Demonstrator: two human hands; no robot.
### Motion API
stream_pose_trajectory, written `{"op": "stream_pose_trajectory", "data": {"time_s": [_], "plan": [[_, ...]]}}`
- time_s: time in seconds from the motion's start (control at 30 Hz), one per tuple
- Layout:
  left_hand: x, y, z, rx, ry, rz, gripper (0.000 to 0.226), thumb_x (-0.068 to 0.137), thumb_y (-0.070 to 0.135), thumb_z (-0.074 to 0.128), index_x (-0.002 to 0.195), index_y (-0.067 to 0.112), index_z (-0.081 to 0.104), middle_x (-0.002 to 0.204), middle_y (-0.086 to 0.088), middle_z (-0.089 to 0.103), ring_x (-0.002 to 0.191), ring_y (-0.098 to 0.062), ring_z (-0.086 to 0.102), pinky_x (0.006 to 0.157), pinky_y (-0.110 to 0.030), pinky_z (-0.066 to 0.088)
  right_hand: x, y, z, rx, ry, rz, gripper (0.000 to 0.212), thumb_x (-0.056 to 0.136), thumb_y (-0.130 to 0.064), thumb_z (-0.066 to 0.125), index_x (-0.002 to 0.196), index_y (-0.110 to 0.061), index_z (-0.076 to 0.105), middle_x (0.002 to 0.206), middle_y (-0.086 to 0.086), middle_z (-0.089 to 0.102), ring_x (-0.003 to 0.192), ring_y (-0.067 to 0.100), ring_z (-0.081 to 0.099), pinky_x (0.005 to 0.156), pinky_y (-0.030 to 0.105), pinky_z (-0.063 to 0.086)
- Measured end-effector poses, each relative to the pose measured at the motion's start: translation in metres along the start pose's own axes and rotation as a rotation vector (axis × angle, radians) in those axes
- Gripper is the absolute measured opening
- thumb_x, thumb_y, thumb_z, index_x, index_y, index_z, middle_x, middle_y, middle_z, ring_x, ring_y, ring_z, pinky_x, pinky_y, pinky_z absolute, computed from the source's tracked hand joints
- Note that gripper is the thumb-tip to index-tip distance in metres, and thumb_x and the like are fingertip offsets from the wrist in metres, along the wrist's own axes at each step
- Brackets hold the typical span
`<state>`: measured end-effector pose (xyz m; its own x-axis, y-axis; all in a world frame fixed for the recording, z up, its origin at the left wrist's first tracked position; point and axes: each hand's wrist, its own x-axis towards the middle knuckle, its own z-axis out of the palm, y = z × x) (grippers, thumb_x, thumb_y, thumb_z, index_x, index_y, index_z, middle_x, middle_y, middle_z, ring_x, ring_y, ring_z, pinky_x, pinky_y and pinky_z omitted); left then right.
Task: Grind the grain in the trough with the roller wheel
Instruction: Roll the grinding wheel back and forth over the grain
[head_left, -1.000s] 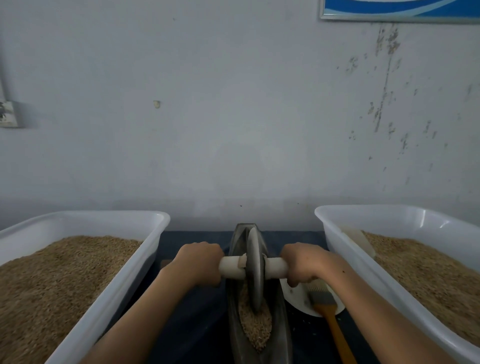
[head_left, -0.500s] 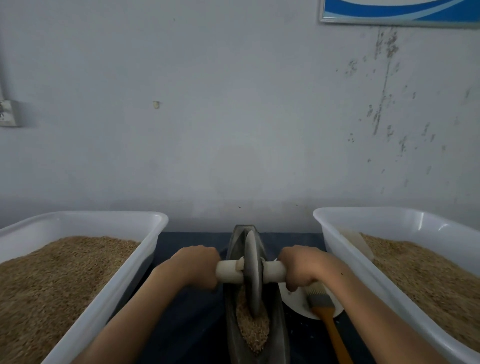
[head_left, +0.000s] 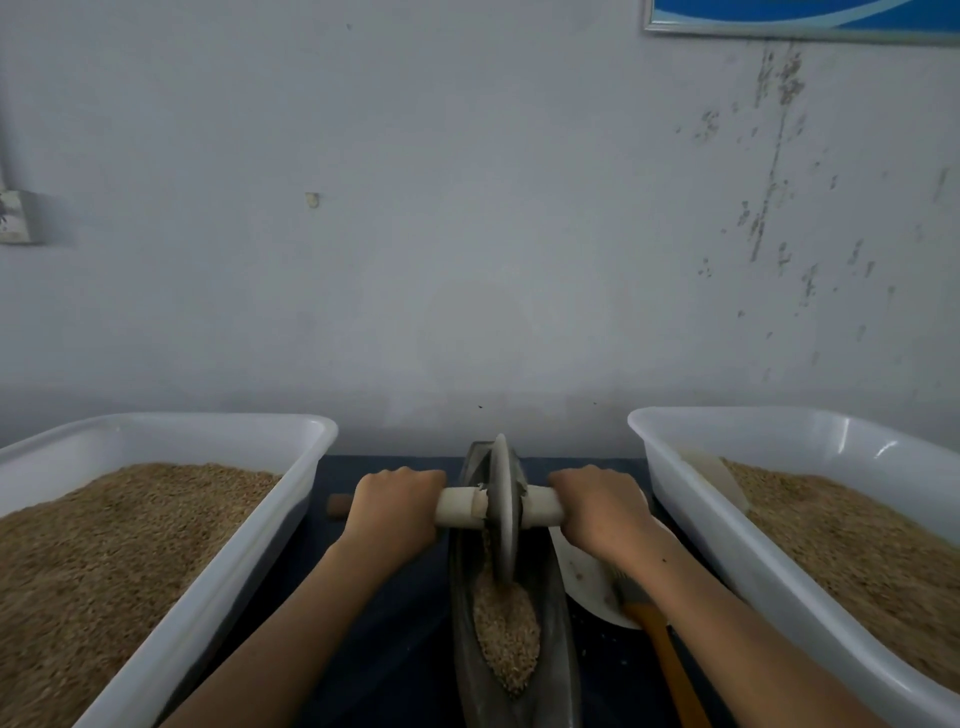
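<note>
Between our hands (head_left: 395, 506) (head_left: 597, 512), both clamped on the handle (head_left: 460, 508), we keep the wheel (head_left: 503, 512) upright, pressing evenly through the grain (head_left: 506, 631).

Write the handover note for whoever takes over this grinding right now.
Left hand grips the left handle; right hand grips the right handle.
Roller wheel stands upright in the trough, toward its far end.
Grain lies heaped in the near half, looking whole.
Left to do: roll the wheel back over that heap, repeatedly.
</note>
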<state>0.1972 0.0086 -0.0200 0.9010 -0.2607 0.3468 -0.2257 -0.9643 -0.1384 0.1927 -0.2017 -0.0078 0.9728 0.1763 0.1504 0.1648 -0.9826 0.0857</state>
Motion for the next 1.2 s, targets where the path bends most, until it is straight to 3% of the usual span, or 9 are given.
{"op": "stream_pose_trajectory", "data": {"time_s": [0.23, 0.33, 0.47, 0.6, 0.7, 0.9, 1.03, 1.1, 1.2], "plan": [[0.000, -0.004, -0.018, -0.060, -0.457, 0.051, 0.043, 0.076, 0.034, 0.070, 0.115, 0.020, 0.056, 0.105, -0.002, 0.065, 0.093, -0.018, 0.061, 0.074, -0.029, 0.042, -0.011, 0.004, -0.021, 0.040, -0.413, -0.042, 0.040, 0.084, -0.016, 0.067, 0.122, -0.010, 0.058, 0.109, 0.008, 0.064, 0.093, 0.021, 0.063, 0.069, 0.027, 0.047], [-0.001, -0.005, -0.021, -0.114, -0.554, 0.038, 0.040, 0.077, 0.030, 0.069, 0.113, 0.018, 0.059, 0.095, -0.004, 0.070, 0.079, -0.017, 0.065, 0.070, -0.029, 0.047, -0.012, 0.002, -0.021, 0.056, -0.463, -0.026, 0.040, 0.084, -0.014, 0.067, 0.122, -0.007, 0.057, 0.111, 0.010, 0.064, 0.096, 0.022, 0.064, 0.070, 0.025, 0.047], [0.002, -0.004, -0.016, -0.034, -0.414, 0.015, 0.037, 0.078, 0.035, 0.066, 0.112, 0.021, 0.059, 0.101, 0.000, 0.066, 0.087, -0.017, 0.061, 0.071, -0.030, 0.044, -0.007, 0.001, -0.017, 0.009, -0.330, -0.023, 0.034, 0.084, -0.017, 0.065, 0.116, -0.010, 0.059, 0.100, 0.006, 0.062, 0.081, 0.018, 0.058, 0.062, 0.025, 0.041], [0.002, 0.000, -0.002, 0.071, -0.021, -0.013, 0.027, 0.085, 0.035, 0.056, 0.110, 0.026, 0.054, 0.103, 0.002, 0.063, 0.095, -0.020, 0.060, 0.069, -0.029, 0.035, -0.004, -0.002, -0.008, -0.002, -0.103, 0.026, 0.027, 0.087, -0.014, 0.059, 0.113, -0.015, 0.058, 0.103, 0.006, 0.064, 0.088, 0.023, 0.059, 0.078, 0.036, 0.049], [0.000, -0.001, 0.004, 0.032, 0.077, -0.015, 0.024, 0.087, 0.036, 0.055, 0.108, 0.027, 0.051, 0.101, 0.003, 0.063, 0.092, -0.018, 0.060, 0.067, -0.028, 0.033, -0.003, -0.004, -0.006, -0.023, -0.030, 0.038, 0.027, 0.087, -0.012, 0.057, 0.113, -0.019, 0.058, 0.104, 0.006, 0.065, 0.094, 0.026, 0.061, 0.084, 0.041, 0.051], [0.004, -0.006, -0.008, 0.011, -0.272, 0.043, 0.036, 0.082, 0.033, 0.064, 0.115, 0.024, 0.056, 0.108, 0.001, 0.063, 0.097, -0.017, 0.060, 0.073, -0.028, 0.039, -0.009, 0.000, -0.018, -0.012, -0.297, -0.026, 0.034, 0.086, -0.015, 0.064, 0.118, -0.009, 0.058, 0.101, 0.007, 0.063, 0.082, 0.020, 0.059, 0.066, 0.028, 0.043], [0.002, -0.006, -0.016, -0.115, -0.557, 0.014, 0.043, 0.076, 0.030, 0.072, 0.115, 0.019, 0.058, 0.098, -0.001, 0.064, 0.084, -0.016, 0.061, 0.070, -0.027, 0.044, -0.010, 0.005, -0.020, 0.104, -0.495, -0.030, 0.038, 0.083, -0.014, 0.067, 0.119, -0.007, 0.058, 0.106, 0.010, 0.064, 0.084, 0.019, 0.061, 0.060, 0.023, 0.045], [0.001, -0.006, -0.016, -0.143, -0.574, -0.001, 0.041, 0.076, 0.029, 0.072, 0.113, 0.019, 0.059, 0.090, 0.001, 0.063, 0.079, -0.015, 0.063, 0.067, -0.026, 0.046, -0.008, 0.003, -0.019, 0.100, -0.503, -0.025, 0.035, 0.083, -0.013, 0.067, 0.116, -0.006, 0.059, 0.098, 0.009, 0.062, 0.079, 0.018, 0.059, 0.054, 0.020, 0.043], [0.001, -0.005, -0.015, -0.048, -0.444, -0.026, 0.041, 0.076, 0.034, 0.070, 0.112, 0.022, 0.058, 0.100, 0.001, 0.065, 0.090, -0.018, 0.062, 0.072, -0.030, 0.044, -0.005, 0.002, -0.016, 0.067, -0.402, -0.018, 0.030, 0.083, -0.017, 0.068, 0.110, -0.010, 0.060, 0.086, 0.003, 0.059, 0.071, 0.015, 0.057, 0.053, 0.022, 0.041]]}}
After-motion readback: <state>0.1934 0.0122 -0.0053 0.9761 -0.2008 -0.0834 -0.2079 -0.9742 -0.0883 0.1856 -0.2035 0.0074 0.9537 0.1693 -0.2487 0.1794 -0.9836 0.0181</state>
